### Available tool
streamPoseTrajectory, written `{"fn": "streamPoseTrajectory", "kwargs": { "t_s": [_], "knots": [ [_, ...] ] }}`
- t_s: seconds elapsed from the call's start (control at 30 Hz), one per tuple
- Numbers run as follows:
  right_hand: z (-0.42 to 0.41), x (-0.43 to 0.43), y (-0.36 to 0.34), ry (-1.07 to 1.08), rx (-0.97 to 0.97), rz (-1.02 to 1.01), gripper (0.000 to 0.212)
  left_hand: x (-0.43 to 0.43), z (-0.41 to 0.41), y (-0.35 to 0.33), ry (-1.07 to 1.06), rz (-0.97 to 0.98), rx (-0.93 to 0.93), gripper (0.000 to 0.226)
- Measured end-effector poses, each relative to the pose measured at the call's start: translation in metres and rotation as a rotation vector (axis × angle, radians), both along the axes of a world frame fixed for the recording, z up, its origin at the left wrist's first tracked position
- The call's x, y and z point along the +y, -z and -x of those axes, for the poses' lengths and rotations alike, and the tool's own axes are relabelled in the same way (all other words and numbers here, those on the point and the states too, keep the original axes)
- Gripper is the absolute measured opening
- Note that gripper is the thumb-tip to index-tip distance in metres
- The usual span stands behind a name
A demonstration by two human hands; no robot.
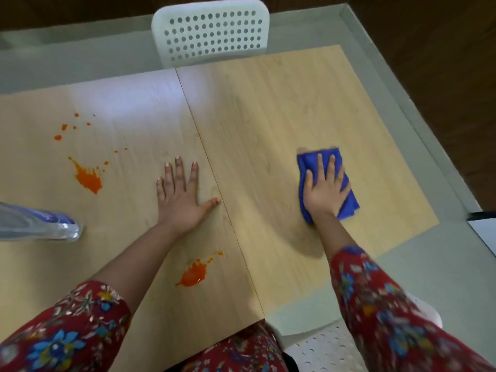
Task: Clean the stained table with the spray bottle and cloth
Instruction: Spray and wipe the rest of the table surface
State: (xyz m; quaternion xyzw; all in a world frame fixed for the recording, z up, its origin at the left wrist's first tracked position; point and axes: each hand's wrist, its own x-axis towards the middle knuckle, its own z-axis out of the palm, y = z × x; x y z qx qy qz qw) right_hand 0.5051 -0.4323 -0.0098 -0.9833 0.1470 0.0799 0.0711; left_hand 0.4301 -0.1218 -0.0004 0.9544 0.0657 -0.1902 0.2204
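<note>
The light wooden table [268, 116] is made of two panels with a seam down the middle. My right hand [323, 190] presses flat on a folded blue cloth [349, 200] on the right panel. My left hand [181, 196] rests flat with spread fingers on the left panel, beside the seam. An orange stain [88, 178] with several small splatters lies to the left of that hand. A second orange stain [193, 275] sits near the front edge, beside my left forearm. The clear spray bottle [40, 224] stands at the far left edge, partly cut off.
A white perforated chair [212, 30] stands behind the table's far edge. Another white perforated seat [330, 347] shows below the front right corner. Grey-green floor surrounds the table, with a white object [485, 232] at the right edge.
</note>
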Motion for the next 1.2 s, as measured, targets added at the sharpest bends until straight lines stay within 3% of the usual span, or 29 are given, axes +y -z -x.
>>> {"fn": "streamPoseTrajectory", "kwargs": {
  "t_s": [0.1, 0.2, 0.37, 0.53, 0.67, 0.87, 1.03, 1.1, 1.2],
  "knots": [
    [-0.03, 0.066, -0.002, -0.199, 0.028, -0.014, 0.057, 0.01, 0.011, -0.005, -0.037, 0.108, -0.079, 0.086],
    [0.008, 0.116, -0.003, -0.463, 0.003, 0.001, 0.058, 0.023, 0.047, -0.019, -0.186, 0.205, -0.253, 0.068],
    [0.065, 0.156, -0.008, -0.525, -0.125, -0.028, 0.063, 0.05, 0.126, -0.053, -0.458, 0.277, -0.536, 0.042],
    [0.109, 0.241, -0.018, -0.797, -0.054, -0.237, 0.065, 0.077, 0.177, -0.081, -0.793, 0.252, -0.848, 0.02],
    [0.115, 0.289, -0.012, -0.795, 0.004, -0.269, 0.066, 0.101, 0.177, -0.102, -0.967, 0.308, -1.065, 0.032],
    [0.119, 0.294, 0.001, -0.765, -0.018, -0.231, 0.066, 0.117, 0.118, -0.139, -1.017, 0.39, -1.131, 0.081],
    [0.12, 0.294, 0.001, -0.732, -0.035, -0.258, 0.066, 0.122, 0.093, -0.149, -0.996, 0.541, -1.24, 0.053],
    [0.119, 0.294, -0.002, -0.722, -0.03, -0.289, 0.065, 0.135, 0.098, -0.143, -0.873, 0.608, -1.291, 0.048],
    [0.111, 0.29, -0.01, -0.707, -0.053, -0.391, 0.061, 0.158, 0.106, -0.136, -0.663, 0.501, -1.28, 0.03]
  ]
}}
